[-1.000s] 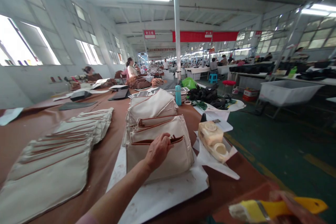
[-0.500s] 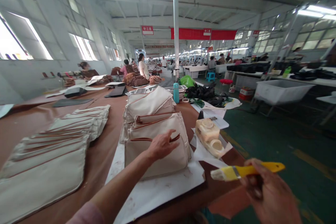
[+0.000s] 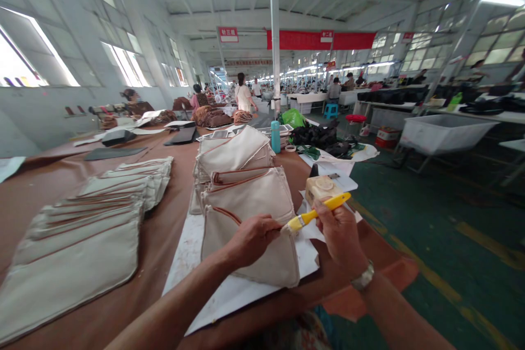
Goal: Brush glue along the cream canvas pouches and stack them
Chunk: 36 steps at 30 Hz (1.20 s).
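My left hand (image 3: 252, 238) is closed on the upper edge of the front beige panel (image 3: 262, 268), which has brown edging and looks like leather or fabric; it tilts away from the pile behind. A paintbrush (image 3: 336, 200) with a yellow handle is gripped in my right hand (image 3: 340, 232), and its pale bristles touch the panel's upper right edge, close to my left fingertips. Behind stand stacked beige panels (image 3: 254, 191), on white paper (image 3: 186, 262). Just beyond my right hand is a cut-open plastic jug (image 3: 322, 187), partly hidden by the hand and brush.
On the left, a fanned row of beige panels (image 3: 82, 262) covers the brown tabletop (image 3: 164, 229). A turquoise bottle (image 3: 275, 136), a tape roll (image 3: 290, 148) and a dark heap (image 3: 315, 139) sit farther back. The table's right edge borders the green floor (image 3: 410, 219).
My right hand has brought the brush left and up onto the panel's edge. My left hand has shifted slightly down, and the front panel has turned and moved right, away from the pile.
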### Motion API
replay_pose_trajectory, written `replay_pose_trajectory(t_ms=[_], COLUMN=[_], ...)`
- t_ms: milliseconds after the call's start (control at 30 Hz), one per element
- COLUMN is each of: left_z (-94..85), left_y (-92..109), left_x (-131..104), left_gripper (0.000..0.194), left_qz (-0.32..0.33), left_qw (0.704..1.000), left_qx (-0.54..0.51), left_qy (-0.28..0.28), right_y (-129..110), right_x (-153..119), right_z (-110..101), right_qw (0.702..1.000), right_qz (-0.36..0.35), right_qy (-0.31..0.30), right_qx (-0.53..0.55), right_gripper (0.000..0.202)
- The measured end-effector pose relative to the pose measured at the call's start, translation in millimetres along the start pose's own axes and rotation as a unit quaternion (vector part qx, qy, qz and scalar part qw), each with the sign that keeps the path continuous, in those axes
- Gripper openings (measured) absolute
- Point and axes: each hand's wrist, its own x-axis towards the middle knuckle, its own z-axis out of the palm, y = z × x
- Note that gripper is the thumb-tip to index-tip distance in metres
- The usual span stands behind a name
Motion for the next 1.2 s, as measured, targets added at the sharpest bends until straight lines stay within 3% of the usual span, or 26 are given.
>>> replay_pose_trajectory(t_ms=[167, 300, 400, 500, 567, 733, 800, 933, 1100, 1200], left_z=[3.0, 12.3, 18.8, 20.8, 20.5, 20.9, 21.4, 23.1, 20.8, 9.6], left_y=[1.0, -3.3, 0.5, 8.7, 13.6, 17.9, 18.3, 19.3, 8.9, -3.7], left_x=[-10.6, -20.8, -31.6, -42.3, -47.8, -56.1, -57.6, -58.5, -66.9, -76.0], left_gripper=[0.017, 0.005, 0.007, 0.018, 0.023, 0.026, 0.026, 0.027, 0.019, 0.010], left_qz=[-0.022, -0.046, 0.007, 0.090, 0.125, 0.152, 0.151, 0.141, 0.088, 0.039], left_qw=[0.999, 0.996, 0.993, 0.986, 0.982, 0.975, 0.974, 0.975, 0.979, 0.977], left_qx=[-0.018, -0.029, 0.005, 0.055, 0.077, 0.097, 0.097, 0.106, 0.132, 0.186], left_qy=[0.018, 0.068, 0.115, 0.127, 0.121, 0.127, 0.135, 0.137, 0.126, 0.098], right_y=[-4.9, -3.0, 0.0, -3.9, -10.6, -30.6, -36.0, -37.3, -32.2, -39.0], right_x=[-1.4, -15.0, -18.0, -16.2, -17.6, -28.8, -29.8, -29.3, -43.4, -50.6], right_z=[-4.1, -6.3, -9.9, -15.4, -15.8, -16.5, -21.4, -22.7, -17.5, -35.2], right_qw=[0.996, 0.997, 0.995, 0.997, 0.999, 0.993, 0.993, 0.998, 0.989, 0.987], right_qz=[-0.031, -0.016, -0.012, 0.007, 0.025, 0.057, 0.054, 0.017, 0.087, 0.134], right_qy=[0.053, 0.020, 0.025, 0.048, 0.024, -0.102, -0.100, -0.027, -0.114, -0.023], right_qx=[-0.068, -0.073, -0.091, -0.052, -0.010, 0.003, -0.019, -0.057, 0.026, 0.091], right_gripper=[0.046, 0.050, 0.050, 0.046, 0.045, 0.047, 0.044, 0.043, 0.041, 0.038])
